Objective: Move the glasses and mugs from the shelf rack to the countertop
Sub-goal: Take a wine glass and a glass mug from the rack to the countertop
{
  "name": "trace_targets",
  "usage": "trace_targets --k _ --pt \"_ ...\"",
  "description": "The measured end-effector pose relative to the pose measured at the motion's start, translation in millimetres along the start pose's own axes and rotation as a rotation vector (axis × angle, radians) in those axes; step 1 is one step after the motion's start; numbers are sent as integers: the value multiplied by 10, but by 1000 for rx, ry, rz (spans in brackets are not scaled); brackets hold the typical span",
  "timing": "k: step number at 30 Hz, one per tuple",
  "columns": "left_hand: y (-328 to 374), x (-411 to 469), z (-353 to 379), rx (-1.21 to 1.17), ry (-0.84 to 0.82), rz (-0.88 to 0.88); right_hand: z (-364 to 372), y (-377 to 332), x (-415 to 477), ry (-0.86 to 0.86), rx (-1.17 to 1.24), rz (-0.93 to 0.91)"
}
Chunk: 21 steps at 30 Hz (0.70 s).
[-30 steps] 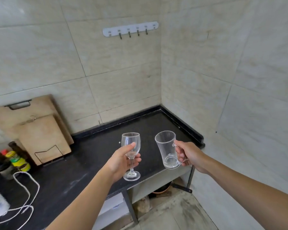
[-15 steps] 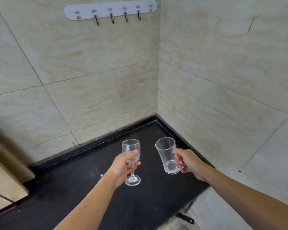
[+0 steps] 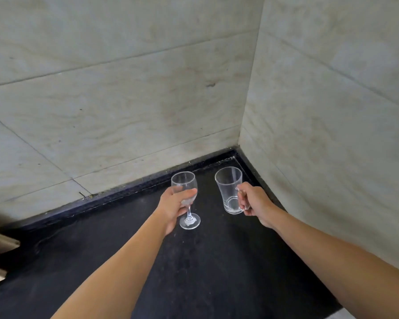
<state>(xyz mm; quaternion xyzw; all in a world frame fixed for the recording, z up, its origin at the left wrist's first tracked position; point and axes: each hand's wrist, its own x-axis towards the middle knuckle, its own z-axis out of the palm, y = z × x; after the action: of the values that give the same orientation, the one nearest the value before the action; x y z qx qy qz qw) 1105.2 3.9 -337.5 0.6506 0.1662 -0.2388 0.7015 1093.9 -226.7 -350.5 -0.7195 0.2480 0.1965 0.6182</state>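
Head-height view, angled down, close above the countertop (image 3: 217, 272) corner.

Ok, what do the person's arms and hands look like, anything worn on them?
Both forearms are bare as far as the view shows: no sleeves, watch or bracelets in sight. The left hand and right hand wear no gloves. No rings show, though some fingers are hidden from view.

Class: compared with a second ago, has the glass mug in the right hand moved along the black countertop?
Yes. The glass mug has travelled away from the countertop's front edge, toward the back corner where the two tiled walls meet.
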Motion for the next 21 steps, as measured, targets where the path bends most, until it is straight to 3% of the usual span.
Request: trace_targets --k 9,21 --pt "3 1074 185 -18 121 -20 123 -133 1211 -57 10 -14" --pt "11 1609 297 55 137 52 57 -124 1721 22 52 -62"
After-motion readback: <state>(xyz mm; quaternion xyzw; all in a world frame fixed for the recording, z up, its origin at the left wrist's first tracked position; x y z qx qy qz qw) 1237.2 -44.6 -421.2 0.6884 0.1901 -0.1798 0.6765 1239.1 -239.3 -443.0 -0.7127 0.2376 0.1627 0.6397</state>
